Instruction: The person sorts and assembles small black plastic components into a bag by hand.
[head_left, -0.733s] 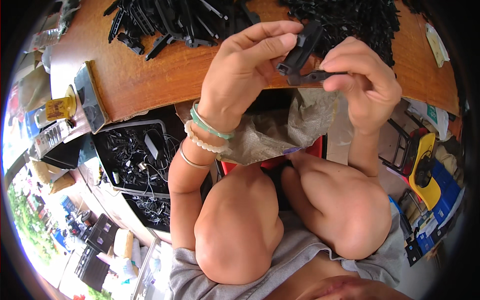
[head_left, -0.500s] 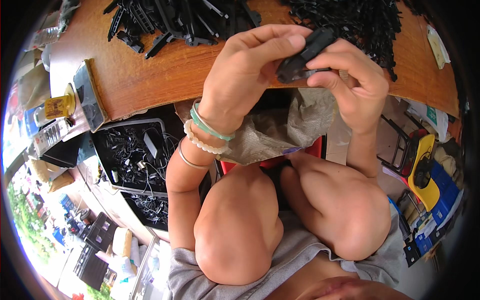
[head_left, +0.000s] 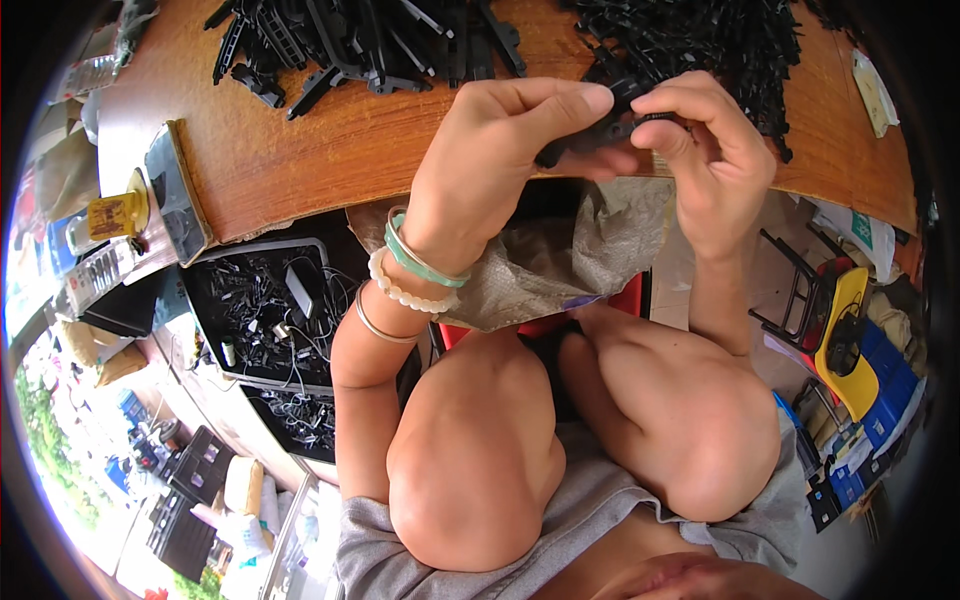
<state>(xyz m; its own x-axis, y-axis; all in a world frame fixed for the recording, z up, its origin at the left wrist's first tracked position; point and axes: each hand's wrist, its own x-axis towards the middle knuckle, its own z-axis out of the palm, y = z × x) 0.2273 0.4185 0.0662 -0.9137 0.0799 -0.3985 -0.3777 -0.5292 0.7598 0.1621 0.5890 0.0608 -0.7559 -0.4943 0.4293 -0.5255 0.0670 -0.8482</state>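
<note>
My left hand and my right hand meet over the near edge of the wooden table. Both grip one small black plastic part, mostly hidden by the fingers. My left wrist wears a green bangle, a bead bracelet and a thin ring. A heap of long black plastic pieces lies at the table's far left. A heap of small black parts lies at the far right, just beyond my right hand.
A woven grey sack hangs open below the table edge, above my knees. A dark tray of black parts and wires sits to my left. A yellow and black stool and blue crates stand at the right.
Both hands have lowered slightly toward the table edge and closed in around the black part, which now shows less between the fingers.
</note>
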